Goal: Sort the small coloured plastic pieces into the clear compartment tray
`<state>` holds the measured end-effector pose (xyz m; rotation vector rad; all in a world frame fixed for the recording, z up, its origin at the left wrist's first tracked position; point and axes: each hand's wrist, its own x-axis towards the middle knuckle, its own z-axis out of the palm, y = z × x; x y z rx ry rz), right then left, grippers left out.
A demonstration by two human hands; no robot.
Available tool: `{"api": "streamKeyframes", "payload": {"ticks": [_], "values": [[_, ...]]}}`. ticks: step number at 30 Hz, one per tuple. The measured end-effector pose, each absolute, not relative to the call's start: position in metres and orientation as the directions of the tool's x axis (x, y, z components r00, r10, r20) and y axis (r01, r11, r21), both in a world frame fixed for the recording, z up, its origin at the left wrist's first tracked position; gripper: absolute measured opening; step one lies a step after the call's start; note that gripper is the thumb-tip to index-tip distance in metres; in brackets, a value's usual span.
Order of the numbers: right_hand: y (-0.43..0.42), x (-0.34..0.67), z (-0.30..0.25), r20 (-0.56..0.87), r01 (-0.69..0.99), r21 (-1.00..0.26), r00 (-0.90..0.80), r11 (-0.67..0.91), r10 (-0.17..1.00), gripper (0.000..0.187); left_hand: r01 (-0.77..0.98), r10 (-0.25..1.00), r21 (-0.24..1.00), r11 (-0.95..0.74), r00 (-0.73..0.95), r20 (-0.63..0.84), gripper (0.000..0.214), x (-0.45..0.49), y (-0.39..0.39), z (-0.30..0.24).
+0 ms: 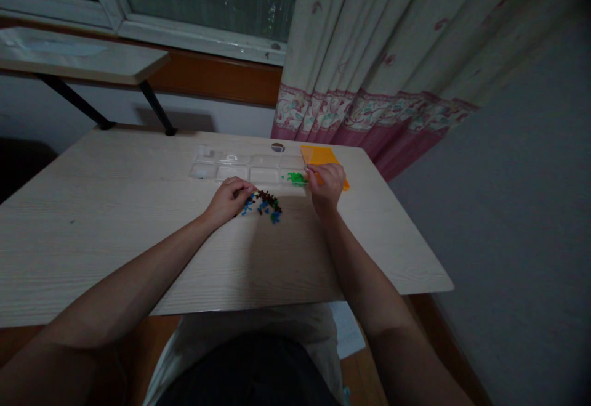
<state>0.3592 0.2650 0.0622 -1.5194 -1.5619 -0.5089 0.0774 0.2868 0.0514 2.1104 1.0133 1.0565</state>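
My left hand [228,199] rests on the table with its fingers curled and their tips at the left edge of a loose pile of small pieces [266,199], dark brown, blue and some green. Whatever its fingertips may hold is too small to make out. Behind the pile lies a clear plastic compartment tray [264,175]. Small green pieces [296,178] sit in its front right compartment. Above that corner, my right hand [329,184] is closed in a pinch, and what it holds cannot be made out.
An orange flat sheet or folder [318,154] lies behind my right hand, partly under the tray's right end. A round hole cover [277,147] is set near the table's [138,209] back edge. At the back left stands a raised shelf [83,55] on black legs. Curtains [360,55] hang behind.
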Motion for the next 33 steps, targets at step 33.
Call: {"api": "streamKeyframes", "payload": {"ticks": [33], "values": [[0.279,0.375,0.039,0.664,0.921,-0.389,0.297,-0.022,0.686,0.027,0.373,0.811,0.735,-0.566,0.412,0.416,0.026,0.078,0.286,0.052]]}}
